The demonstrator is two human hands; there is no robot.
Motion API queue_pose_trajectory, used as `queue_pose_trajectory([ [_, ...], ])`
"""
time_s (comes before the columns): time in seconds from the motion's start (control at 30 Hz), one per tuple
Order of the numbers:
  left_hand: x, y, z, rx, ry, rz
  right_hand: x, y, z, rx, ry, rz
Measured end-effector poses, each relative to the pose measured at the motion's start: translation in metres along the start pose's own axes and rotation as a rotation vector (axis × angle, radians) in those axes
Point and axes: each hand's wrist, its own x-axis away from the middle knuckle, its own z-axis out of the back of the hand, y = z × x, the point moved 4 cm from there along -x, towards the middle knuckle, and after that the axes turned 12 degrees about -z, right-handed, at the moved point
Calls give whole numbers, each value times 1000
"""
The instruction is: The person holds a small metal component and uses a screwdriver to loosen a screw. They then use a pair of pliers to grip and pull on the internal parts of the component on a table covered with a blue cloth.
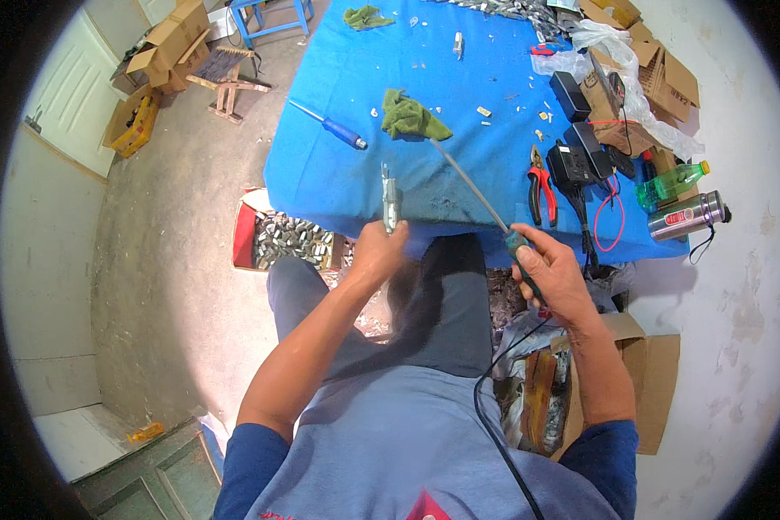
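Note:
My left hand (378,254) is closed on a narrow, whitish-grey piece (390,198) with thin prongs at its far end, held upright near the table's front edge. My right hand (553,276) grips the dark green handle of a soldering iron (477,192), whose long metal shaft points forward and left. Its tip lies at the edge of a crumpled green cloth (410,116), and I cannot tell whether they touch. A black cord runs from the handle end down over my lap. A blue-handled screwdriver (342,133) lies left of the cloth.
On the blue-covered table (321,182), red-and-black pliers (541,189), black adapters (568,163), a green bottle (672,184) and a steel flask (689,217) stand or lie right. Small pieces are heaped at the far edge (520,12). A box of small pieces (245,232) sits below left.

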Motion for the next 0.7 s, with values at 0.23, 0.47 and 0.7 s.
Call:
queue_pose_trajectory([
  [0.23,21,42,-6,-126,-80,-107,-71,18,-63,-1,192,268],
  [0.47,52,66,-5,-282,14,-187,-98,28,-108,-345,-96,332],
  [0.7,69,61,-9,-252,-77,-168,-93,31,-109,-412,-350,227],
])
